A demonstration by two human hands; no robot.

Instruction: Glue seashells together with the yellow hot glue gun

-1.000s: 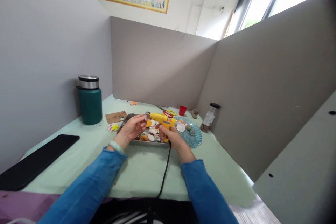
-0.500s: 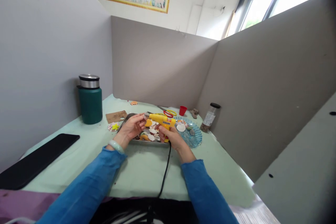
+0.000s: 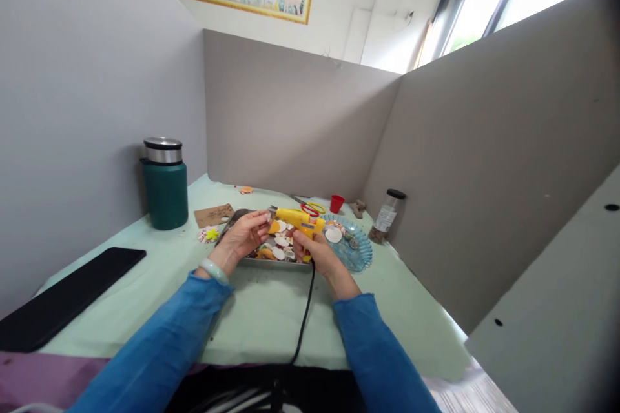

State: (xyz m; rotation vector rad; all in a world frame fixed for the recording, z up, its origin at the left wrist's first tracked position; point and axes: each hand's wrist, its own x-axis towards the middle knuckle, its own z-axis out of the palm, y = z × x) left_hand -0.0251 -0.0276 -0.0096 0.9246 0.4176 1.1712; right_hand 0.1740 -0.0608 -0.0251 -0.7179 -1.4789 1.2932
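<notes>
Gun: one, yellow, black cord.
Right grip: closed round the gun.
Left grip: pinching one orange shell.

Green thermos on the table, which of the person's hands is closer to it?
Left. The left hand is over the metal tray, to the right of the green thermos. The right hand grips the yellow glue gun farther right, beyond the left hand.
</notes>
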